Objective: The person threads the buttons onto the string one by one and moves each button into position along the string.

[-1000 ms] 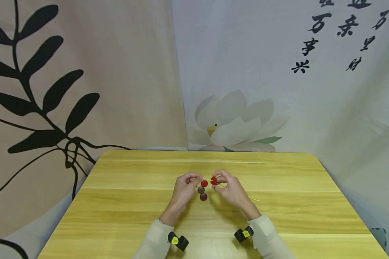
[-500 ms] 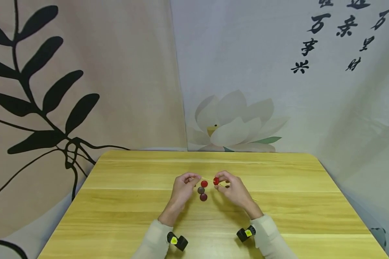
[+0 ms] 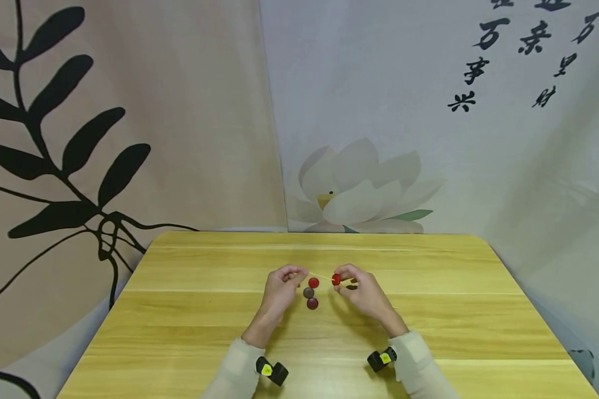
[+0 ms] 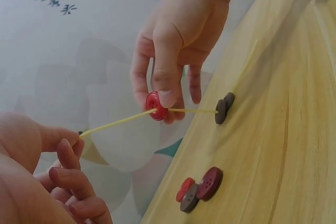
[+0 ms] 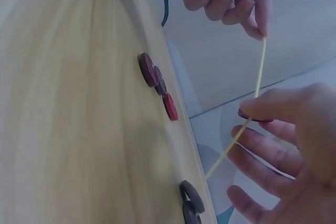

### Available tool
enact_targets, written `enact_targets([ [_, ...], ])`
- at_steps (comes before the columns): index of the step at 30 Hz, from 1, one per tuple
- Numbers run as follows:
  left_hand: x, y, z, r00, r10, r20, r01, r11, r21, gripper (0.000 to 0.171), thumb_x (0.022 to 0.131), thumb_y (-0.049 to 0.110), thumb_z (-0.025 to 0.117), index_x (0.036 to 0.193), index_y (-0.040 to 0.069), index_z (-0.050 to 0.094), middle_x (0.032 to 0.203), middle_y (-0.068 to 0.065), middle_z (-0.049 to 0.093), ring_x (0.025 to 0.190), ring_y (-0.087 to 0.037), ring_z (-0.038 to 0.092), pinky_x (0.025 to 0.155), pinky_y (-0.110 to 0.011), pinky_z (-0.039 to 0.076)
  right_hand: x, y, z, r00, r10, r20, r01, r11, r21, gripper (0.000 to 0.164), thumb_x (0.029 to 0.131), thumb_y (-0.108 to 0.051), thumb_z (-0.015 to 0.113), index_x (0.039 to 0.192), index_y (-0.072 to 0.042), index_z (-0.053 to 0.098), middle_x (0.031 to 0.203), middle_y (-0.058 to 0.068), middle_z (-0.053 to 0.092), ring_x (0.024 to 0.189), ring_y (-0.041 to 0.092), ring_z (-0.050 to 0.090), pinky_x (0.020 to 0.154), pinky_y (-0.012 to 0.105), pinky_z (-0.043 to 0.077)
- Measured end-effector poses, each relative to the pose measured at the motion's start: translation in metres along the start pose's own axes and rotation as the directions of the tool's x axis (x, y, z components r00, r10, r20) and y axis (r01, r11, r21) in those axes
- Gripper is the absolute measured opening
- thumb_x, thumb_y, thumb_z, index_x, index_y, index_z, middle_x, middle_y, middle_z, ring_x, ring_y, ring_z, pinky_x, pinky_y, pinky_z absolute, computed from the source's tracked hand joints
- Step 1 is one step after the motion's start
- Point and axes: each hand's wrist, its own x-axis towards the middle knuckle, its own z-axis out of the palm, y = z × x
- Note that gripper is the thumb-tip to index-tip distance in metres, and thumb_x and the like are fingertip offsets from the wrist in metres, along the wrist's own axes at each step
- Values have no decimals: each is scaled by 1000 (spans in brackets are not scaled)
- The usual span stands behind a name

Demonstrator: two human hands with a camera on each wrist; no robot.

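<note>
My left hand (image 3: 282, 288) pinches the end of a thin yellow cord (image 4: 118, 120) between thumb and finger. The cord runs taut to a red button (image 4: 156, 106), passing through it. My right hand (image 3: 363, 293) grips that button between thumb and fingertips, its other fingers loosely spread. Further along the cord, beyond the red button, two dark brown buttons (image 4: 221, 112) sit close together near the tabletop. Between the hands on the table lie three loose buttons in a touching row: a red one (image 3: 313, 282), a grey-brown one (image 3: 308, 292) and a maroon one (image 3: 312, 303).
Everything is over a light wooden table (image 3: 204, 316) with rounded far corners. A printed cloth backdrop (image 3: 369, 83) hangs behind it. Black wrist cameras (image 3: 274, 371) are strapped at both sleeves.
The right hand has shifted slightly right with the red button, and the left slightly left. A longer stretch of cord now shows between them. The loose buttons stay in place.
</note>
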Motion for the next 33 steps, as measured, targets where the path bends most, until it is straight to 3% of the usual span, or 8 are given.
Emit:
enact_targets([
  [10,-1,3,0,1000,-19,-3,18,1000,-21,24,96,20,65,107,-1,68,79,-1,54,57,-8,39,49,-19,30,0,6,-1,1000,17,11,-17,1000,-9,28,87,-6,75,113,-10,65,100,-2,71,101,25,66,93,50,49],
  [21,1,3,-1,1000,-25,-9,25,1000,-12,21,96,23,66,103,4,70,79,1,53,65,-13,44,54,-21,33,-1,11,-2,999,43,31,-43,999,2,29,88,-5,74,116,-7,65,104,-1,71,108,25,64,100,55,45],
  [33,2,2,-1,1000,-22,-19,21,1000,-12,26,95,22,67,104,-2,69,73,4,51,68,-14,46,52,-21,30,-2,14,-3,996,72,56,-73,997,15,29,89,-5,73,116,-6,64,110,2,70,113,28,62,102,56,43],
])
